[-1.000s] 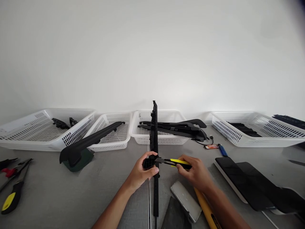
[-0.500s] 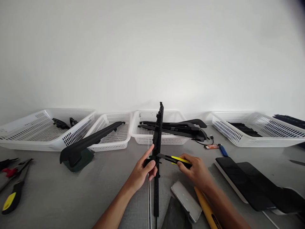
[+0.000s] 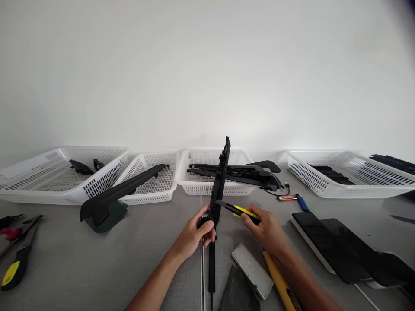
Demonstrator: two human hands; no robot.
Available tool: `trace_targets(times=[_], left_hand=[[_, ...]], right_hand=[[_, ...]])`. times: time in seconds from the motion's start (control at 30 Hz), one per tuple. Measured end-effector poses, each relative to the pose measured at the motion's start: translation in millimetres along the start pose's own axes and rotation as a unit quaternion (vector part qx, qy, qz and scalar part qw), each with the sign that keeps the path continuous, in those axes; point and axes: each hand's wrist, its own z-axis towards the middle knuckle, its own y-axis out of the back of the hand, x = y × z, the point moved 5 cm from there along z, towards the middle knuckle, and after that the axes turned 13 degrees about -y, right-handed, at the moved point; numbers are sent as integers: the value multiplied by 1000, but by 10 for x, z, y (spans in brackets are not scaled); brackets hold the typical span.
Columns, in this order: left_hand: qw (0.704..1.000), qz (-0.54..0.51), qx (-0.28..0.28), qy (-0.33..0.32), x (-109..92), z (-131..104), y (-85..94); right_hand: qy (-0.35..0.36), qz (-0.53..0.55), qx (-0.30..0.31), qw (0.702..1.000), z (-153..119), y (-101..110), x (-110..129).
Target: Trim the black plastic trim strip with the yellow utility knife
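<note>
Across from me, one long black part (image 3: 221, 177) is held tilted up over the tabletop (image 3: 123, 263), with the left hand (image 3: 193, 235) wrapped around its lower end, while the right hand (image 3: 266, 224) grips one utility knife (image 3: 239, 210), whose blade reaches the part's edge, but I cannot tell if it touches. The part seems light and stiff, probably plastic, with small projections that may break, so its thicker lower end looks safest to hold. I count four white baskets (image 3: 193, 188) along the wall.
</note>
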Motion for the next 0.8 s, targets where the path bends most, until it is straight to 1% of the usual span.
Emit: trace_targets(times=[0.1, 0.27, 0.43, 0.5, 0.67, 0.73, 0.8], left_hand=[[1000, 10, 6, 14, 10, 2, -5], [999, -14, 37, 28, 20, -8, -40], [994, -35, 72, 74, 70, -45, -69], [993, -32, 76, 84, 76, -47, -72], [992, -19, 80, 92, 70, -40, -90], [992, -14, 76, 95, 68, -43, -92], [992, -14, 73, 98, 64, -47, -92]], right_hand=[[0, 3, 15, 1000, 1, -11, -14], [23, -3, 72, 997, -43, -84, 71], [33, -9, 115, 993, -70, -156, 116], [26, -12, 110, 994, -57, -138, 100], [10, -2, 42, 999, -18, 7, 54], [14, 4, 38, 999, -20, 20, 60], [17, 3, 47, 999, -24, -1, 70]])
